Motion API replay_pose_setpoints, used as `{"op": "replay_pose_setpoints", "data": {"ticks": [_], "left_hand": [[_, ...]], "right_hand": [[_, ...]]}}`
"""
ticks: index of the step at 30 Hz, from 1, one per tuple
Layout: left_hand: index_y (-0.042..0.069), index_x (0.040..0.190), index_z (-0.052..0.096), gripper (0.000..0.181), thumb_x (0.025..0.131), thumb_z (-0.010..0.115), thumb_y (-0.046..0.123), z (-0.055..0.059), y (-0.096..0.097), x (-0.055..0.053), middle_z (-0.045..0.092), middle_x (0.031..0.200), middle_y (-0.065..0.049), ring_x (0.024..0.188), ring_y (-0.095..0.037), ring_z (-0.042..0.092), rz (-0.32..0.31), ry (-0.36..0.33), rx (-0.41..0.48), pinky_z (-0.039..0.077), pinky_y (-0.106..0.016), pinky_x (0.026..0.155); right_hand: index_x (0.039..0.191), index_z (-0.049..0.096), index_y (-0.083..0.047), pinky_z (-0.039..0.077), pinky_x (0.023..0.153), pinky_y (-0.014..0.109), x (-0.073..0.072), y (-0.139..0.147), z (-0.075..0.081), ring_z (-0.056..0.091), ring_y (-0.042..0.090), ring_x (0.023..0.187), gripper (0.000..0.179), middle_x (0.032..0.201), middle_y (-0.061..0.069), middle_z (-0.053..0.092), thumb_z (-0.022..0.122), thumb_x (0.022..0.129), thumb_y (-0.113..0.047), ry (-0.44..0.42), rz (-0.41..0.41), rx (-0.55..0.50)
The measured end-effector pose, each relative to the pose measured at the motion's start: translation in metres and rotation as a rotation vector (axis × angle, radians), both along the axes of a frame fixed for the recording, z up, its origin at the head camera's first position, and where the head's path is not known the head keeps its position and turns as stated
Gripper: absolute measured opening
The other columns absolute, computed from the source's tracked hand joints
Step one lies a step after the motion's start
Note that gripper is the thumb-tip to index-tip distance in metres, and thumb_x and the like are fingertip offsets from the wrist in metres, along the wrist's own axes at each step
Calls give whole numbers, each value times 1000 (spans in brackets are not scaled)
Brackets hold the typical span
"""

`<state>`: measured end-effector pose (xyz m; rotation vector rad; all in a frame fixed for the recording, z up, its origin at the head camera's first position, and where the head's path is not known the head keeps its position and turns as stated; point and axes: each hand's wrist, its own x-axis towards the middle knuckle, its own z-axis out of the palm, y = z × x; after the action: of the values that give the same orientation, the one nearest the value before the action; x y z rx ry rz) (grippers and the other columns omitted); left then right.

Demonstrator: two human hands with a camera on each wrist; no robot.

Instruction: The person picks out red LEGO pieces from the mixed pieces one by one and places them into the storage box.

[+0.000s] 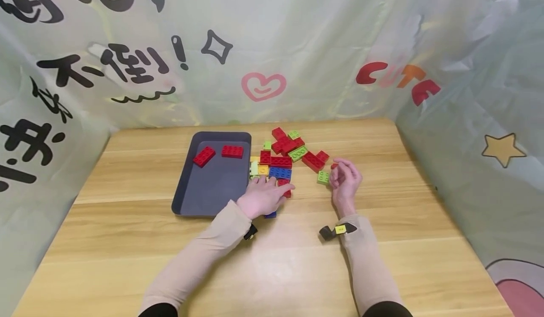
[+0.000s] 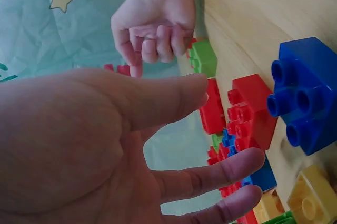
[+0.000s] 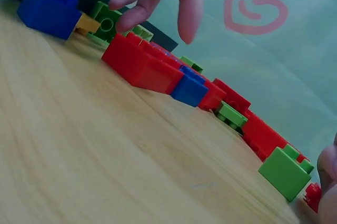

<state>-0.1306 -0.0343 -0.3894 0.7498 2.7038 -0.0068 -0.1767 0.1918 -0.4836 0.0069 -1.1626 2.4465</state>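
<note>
Bricks were solid-coloured: red bricks (image 1: 232, 151), blue bricks (image 1: 280, 173), lime-green bricks (image 1: 323, 177), yellow bricks (image 1: 263, 170). Tray (image 1: 208, 189) was plain dark slate grey. Tabletop (image 1: 127, 232) was light tan, wood-grain streaks. Backdrop (image 1: 314, 33) was pale grey-green, printed with black lettering (image 1: 63, 73), pink heart (image 1: 262, 91), dark-edged tan star (image 1: 504, 150), multicoloured "CUTE" (image 1: 411, 75). Sleeves (image 1: 221, 227) were beige; right wrist camera (image 1: 327, 233) was black, label (image 1: 340, 229) yellow.

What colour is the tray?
The tray is dark bluish grey; it shows best in the head view.
</note>
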Motion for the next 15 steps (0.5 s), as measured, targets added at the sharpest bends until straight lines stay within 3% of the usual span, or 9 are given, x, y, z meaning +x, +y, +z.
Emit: {"op": "replay_pose_setpoints", "data": {"ticks": [15], "left_hand": [[37, 145, 50, 43, 103, 52, 45, -12, 6, -7, 57, 144, -11, 137, -41, 46, 60, -43, 20, 33, -53, 117]], "right_hand": [[86, 70, 1, 11, 45, 28, 1, -5, -3, 34, 6, 41, 31, 52, 1, 51, 42, 99, 5, 21, -27, 37]]}}
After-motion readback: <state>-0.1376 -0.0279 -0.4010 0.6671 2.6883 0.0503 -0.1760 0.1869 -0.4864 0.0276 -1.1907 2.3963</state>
